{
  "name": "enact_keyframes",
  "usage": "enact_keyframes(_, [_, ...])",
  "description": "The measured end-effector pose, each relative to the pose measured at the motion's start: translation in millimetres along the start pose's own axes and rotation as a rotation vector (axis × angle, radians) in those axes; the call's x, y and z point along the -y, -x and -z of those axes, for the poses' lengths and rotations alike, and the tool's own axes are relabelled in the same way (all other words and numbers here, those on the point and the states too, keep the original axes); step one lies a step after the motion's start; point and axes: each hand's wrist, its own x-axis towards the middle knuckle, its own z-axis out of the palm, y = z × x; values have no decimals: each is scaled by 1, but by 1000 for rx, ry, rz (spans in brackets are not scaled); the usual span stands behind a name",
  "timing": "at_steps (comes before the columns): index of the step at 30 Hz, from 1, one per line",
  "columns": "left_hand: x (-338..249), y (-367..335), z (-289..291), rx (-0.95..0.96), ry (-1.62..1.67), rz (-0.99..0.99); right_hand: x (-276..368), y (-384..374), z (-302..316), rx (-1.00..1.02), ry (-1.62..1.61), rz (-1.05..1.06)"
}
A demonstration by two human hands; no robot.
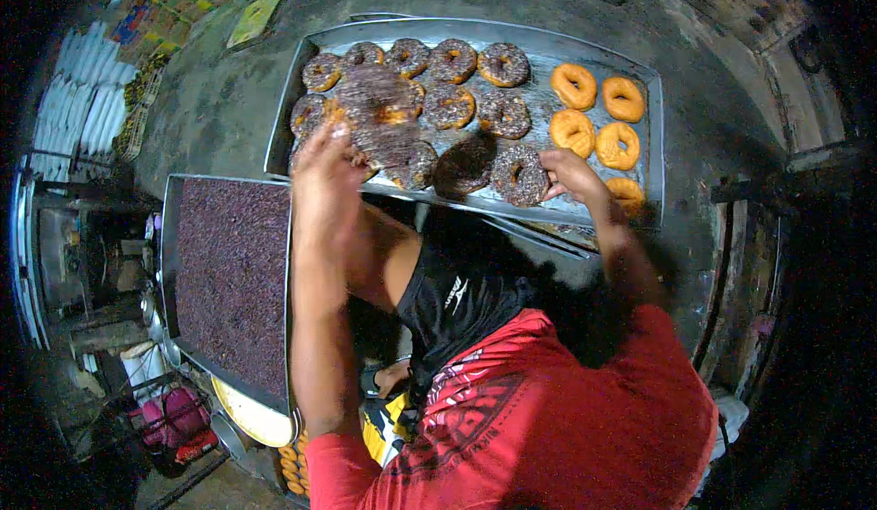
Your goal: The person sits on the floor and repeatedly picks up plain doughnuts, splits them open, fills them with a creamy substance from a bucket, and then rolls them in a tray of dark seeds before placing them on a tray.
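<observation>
Left of the right hand [578, 177], a sprinkled ring doughnut [529, 182] is pinched in its fingers [554, 159]. Whether the blurred left hand [323, 165] grips another, I cannot tell.

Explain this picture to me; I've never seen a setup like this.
There is no machine here, just a person's two bare hands. A wide fisheye camera worn on the head looks down at them, so straight edges bend. A metal tray holds coated doughnuts and, toward its right end, plain doughnuts. The right hand holds one sprinkled doughnut by its edge. The left hand is blurred beside another coated doughnut, so its grip is unclear. At lower left, a second tray is spread with dark bits.
</observation>
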Motion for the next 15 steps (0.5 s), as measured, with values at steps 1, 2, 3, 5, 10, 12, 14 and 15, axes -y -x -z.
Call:
enact_keyframes(1, [12, -3, -22, 34, -5, 40, 5, 5, 0, -133, 101, 53])
enact_keyframes(2, [26, -7, -42, 75, -9, 84, 6, 8, 4, -274, 201, 103])
enact_keyframes(3, [38, -9, -58, 120, -2, 156, 1, 12, 7, -270, 312, 171])
enact_keyframes(5, [56, -3, -91, 135, 44, 252, 7, 27, 2, -174, 220, 112])
enact_keyframes(10, [148, 1, -132, 201, -536, 175, -6, 95, 50, -831, 1084, 344])
enact_keyframes(12, [207, -3, -142, 242, -620, -50, -22, 99, 40, -936, 1329, 162])
enact_keyframes(14, [214, 18, -169, 298, -639, -195, -42, 107, 62, -895, 1546, 78])
enact_keyframes(15, [215, 28, -178, 313, -766, -210, -47, 111, 78, -847, 1526, 89])
